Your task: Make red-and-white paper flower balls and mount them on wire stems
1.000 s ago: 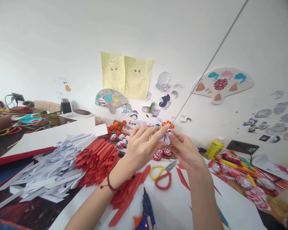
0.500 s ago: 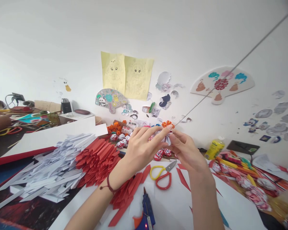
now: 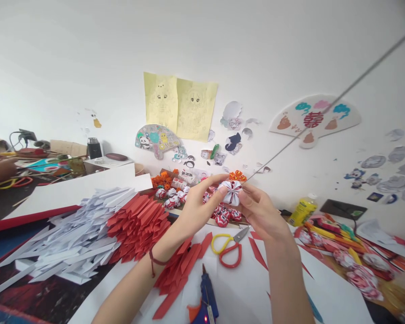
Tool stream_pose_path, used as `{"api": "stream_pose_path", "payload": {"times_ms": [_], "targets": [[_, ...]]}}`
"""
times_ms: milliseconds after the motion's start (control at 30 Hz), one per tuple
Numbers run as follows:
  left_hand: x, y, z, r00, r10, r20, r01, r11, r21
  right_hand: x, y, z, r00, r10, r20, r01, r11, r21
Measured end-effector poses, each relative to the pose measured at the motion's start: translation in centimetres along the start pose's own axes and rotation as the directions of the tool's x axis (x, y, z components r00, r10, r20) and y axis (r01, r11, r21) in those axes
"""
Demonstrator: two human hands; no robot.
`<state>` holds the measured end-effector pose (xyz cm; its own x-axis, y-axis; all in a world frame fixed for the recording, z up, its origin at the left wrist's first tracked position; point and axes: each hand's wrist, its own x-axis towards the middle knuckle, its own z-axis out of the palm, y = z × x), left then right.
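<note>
Up in front of me is a white gathered rosette [image 3: 231, 193] with dark red streaks, its pleats meeting at the centre. My left hand [image 3: 204, 198] pinches it from the left with the thumb on its face. On the other side, the fingers of my right hand [image 3: 258, 204] close on its right edge. A grey cord [image 3: 283, 144] slants from the upper right down to my right fingertips; its lower end is hidden. Scissors [image 3: 227, 249] with one yellow and one red handle lie below my hands. A blue glue gun [image 3: 207, 297] with a lit red light rests nearer me.
White folded strips [image 3: 77, 234] and red folded strips [image 3: 138, 227] are heaped on the left. Red-and-white balls [image 3: 222, 218] and orange flowers [image 3: 165, 180] sit along the wall. A yellow bottle [image 3: 303, 209] stands at right. Another person's hand [image 3: 0, 171] shows at far left.
My left hand has turned and drawn back, with its thumb now on the rosette's face. The rosette has come into fuller view between both hands.
</note>
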<state>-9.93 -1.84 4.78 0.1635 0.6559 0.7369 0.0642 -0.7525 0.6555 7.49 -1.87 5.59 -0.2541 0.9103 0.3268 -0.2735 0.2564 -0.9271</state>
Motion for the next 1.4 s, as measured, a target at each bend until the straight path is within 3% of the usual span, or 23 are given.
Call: {"api": "stream_pose_path", "payload": {"times_ms": [200,467,600,733,1067,1200,1400], "targets": [[0.2,-0.6,0.2,0.991,-0.11,0.074,0.122,0.974,-0.19,0.1,-0.1,-0.2,1.0,0.008,0.024,-0.008,1.0,0.008],[0.2,-0.1,0.0,0.993,-0.049,0.103,0.069,0.977,-0.203,-0.1,-0.4,-0.1,0.997,-0.019,0.073,0.02,1.0,-0.014],[-0.1,0.1,0.1,0.996,0.063,-0.069,-0.068,0.995,-0.074,0.0,-0.4,0.1,0.998,-0.025,0.051,0.024,1.0,0.007],[-0.2,-0.2,0.1,0.955,0.211,-0.207,-0.219,0.976,-0.017,0.1,0.1,0.2,0.995,-0.01,0.097,0.007,0.999,0.04],[-0.3,-0.4,-0.1,0.903,0.381,-0.201,-0.331,0.912,0.242,0.6,0.9,0.4,0.999,0.033,0.025,-0.035,0.997,0.075],[-0.4,-0.4,0.1,0.888,0.413,-0.204,-0.315,0.868,0.384,0.7,1.0,0.4,0.999,0.049,0.014,-0.051,0.994,0.094],[-0.8,-0.5,0.6,0.835,0.458,-0.306,-0.276,0.829,0.487,0.7,1.1,0.8,0.998,0.058,-0.005,-0.057,0.991,0.125]]}}
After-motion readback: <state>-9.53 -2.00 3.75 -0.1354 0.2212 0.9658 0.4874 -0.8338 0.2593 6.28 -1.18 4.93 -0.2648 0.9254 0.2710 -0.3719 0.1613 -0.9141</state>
